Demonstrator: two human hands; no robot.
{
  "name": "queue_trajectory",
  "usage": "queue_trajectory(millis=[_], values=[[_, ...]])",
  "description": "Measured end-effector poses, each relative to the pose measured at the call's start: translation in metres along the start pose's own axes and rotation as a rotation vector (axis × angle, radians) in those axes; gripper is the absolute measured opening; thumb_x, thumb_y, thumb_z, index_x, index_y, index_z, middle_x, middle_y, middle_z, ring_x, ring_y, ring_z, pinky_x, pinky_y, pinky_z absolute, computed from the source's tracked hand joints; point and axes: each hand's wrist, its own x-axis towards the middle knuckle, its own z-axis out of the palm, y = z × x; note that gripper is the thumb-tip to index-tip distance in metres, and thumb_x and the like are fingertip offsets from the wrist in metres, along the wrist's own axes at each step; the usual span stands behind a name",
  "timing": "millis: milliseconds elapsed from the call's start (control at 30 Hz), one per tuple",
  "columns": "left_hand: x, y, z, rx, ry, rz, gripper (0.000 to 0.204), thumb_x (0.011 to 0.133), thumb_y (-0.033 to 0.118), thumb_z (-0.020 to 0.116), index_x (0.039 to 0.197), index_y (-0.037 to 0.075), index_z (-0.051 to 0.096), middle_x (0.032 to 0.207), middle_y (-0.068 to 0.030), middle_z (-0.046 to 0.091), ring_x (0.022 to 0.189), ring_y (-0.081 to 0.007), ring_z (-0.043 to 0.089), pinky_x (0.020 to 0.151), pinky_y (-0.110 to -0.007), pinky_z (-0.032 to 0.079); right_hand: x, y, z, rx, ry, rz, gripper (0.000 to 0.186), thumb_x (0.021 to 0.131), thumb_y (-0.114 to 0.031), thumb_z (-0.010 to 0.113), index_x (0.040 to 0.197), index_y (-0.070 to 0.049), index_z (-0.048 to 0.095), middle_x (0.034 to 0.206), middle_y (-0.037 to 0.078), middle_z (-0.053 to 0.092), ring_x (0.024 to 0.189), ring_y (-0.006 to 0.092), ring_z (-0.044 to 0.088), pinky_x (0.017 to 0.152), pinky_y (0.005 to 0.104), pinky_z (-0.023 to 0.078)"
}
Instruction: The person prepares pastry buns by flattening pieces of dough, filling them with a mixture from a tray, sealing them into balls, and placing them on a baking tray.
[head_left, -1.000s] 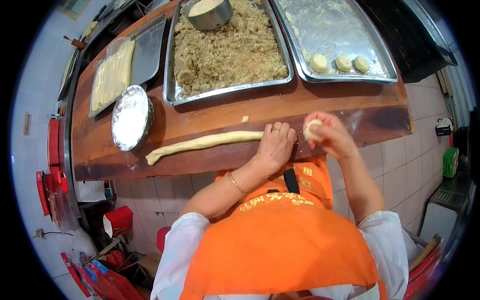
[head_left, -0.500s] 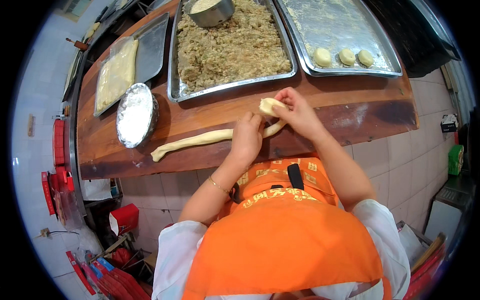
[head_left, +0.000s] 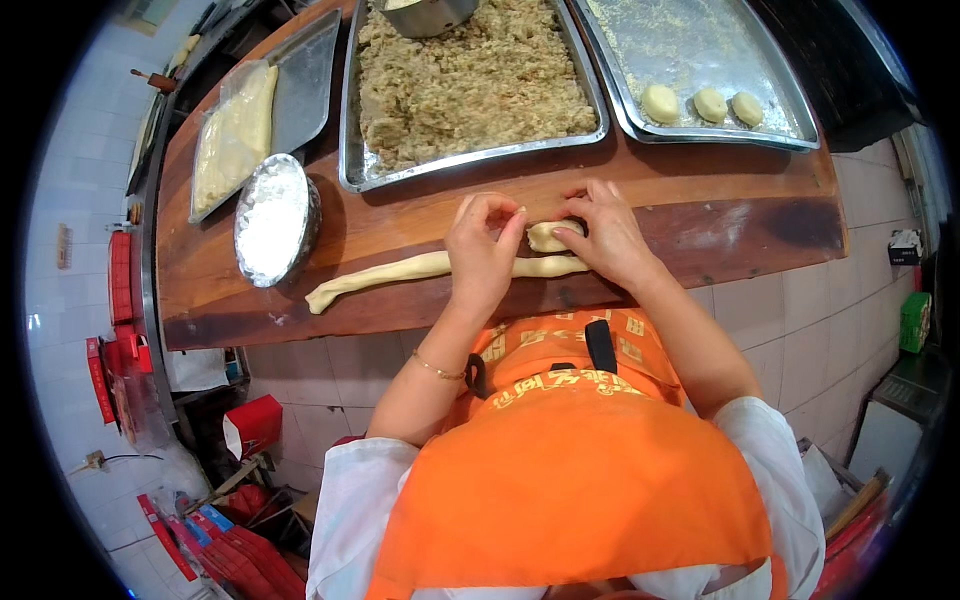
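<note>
A long rope of pale dough (head_left: 390,274) lies along the near side of the wooden table, passing behind my left hand. My right hand (head_left: 615,240) has its thumb and fingers closed on a short dough piece (head_left: 548,237), just above the rope's right end. Beside it, my left hand (head_left: 482,250) is raised over the rope, thumb and forefinger tips pinched together. A tiny pale speck shows at those tips, too small to name. Three round dough pieces (head_left: 710,105) sit in the front of the right-hand metal tray (head_left: 690,135).
A large tray (head_left: 480,160) of crumbly brown filling (head_left: 470,90) stands at the back centre, with a metal bowl (head_left: 425,18) on it. To the left are a bowl of white powder (head_left: 272,222) and a plastic-covered dough slab (head_left: 235,140) on a tray. The table's front edge (head_left: 400,335) is close to me.
The short dough piece has come down toward the table in my right hand. My left hand has moved slightly left, away from it, and lifted into a pinch.
</note>
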Motion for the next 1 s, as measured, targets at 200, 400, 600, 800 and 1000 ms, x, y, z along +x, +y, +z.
queue_trajectory(millis=[200, 400, 600, 800, 1000], values=[[-0.005, -0.006, 0.026, 0.231, -0.179, 0.336, 0.015, 0.077, -0.001, 0.075, 0.089, 0.003, 0.066, 0.096, -0.0097, 0.064, 0.078, -0.0261, 0.063, 0.069, -0.036, 0.052, -0.001, -0.006, -0.008, 0.303, -0.026, 0.461, 0.022, 0.086, -0.01, 0.071, 0.106, -0.003, 0.065, 0.099, 0.011, 0.063, 0.082, 0.0246, 0.065, 0.075, 0.0351, 0.054], [-0.002, 0.001, 0.021, 0.44, -0.323, 0.424, 0.01, 0.084, 0.004, 0.068, 0.094, 0.004, 0.068, 0.098, -0.0112, 0.067, 0.091, -0.0339, 0.062, 0.08, -0.045, 0.05, -0.01, 0.006, -0.037, 0.365, 0.128, 0.511, 0.02, 0.088, -0.002, 0.066, 0.108, -0.002, 0.065, 0.096, 0.009, 0.062, 0.077, 0.0177, 0.062, 0.072, 0.0303, 0.053], [0.033, -0.014, 0.081, 0.499, -0.228, 0.304, 0.04, 0.096, 0.019, 0.061, 0.132, 0.003, 0.057, 0.129, -0.0193, 0.061, 0.12, -0.0379, 0.056, 0.105, -0.047, 0.042, -0.003, 0.005, -0.052, 0.455, 0.245, 0.443, 0.017, 0.089, 0.001, 0.065, 0.106, -0.001, 0.065, 0.093, 0.006, 0.061, 0.075, 0.0126, 0.057, 0.067, 0.0256, 0.049], [0.052, -0.003, 0.086, 0.681, -0.566, 0.514, 0.064, 0.096, 0.032, 0.06, 0.15, 0.003, 0.04, 0.155, -0.0173, 0.04, 0.137, -0.0329, 0.044, 0.112, -0.048, 0.035, -0.019, 0.023, -0.056, 0.429, 0.256, 0.461, 0.014, 0.09, 0.0, 0.063, 0.103, -0.002, 0.067, 0.089, 0.007, 0.062, 0.073, 0.0146, 0.058, 0.065, 0.0263, 0.048], [0.066, -0.004, 0.088, 0.453, -0.742, 0.449, 0.056, 0.096, 0.029, 0.058, 0.146, 0.005, 0.047, 0.153, -0.0154, 0.045, 0.138, -0.0294, 0.046, 0.111, -0.046, 0.036, -0.033, 0.009, -0.053, 0.301, -0.168, 0.354, 0.016, 0.084, -0.013, 0.072, 0.098, -0.006, 0.069, 0.093, 0.013, 0.064, 0.08, 0.0319, 0.063, 0.073, 0.0423, 0.052]])
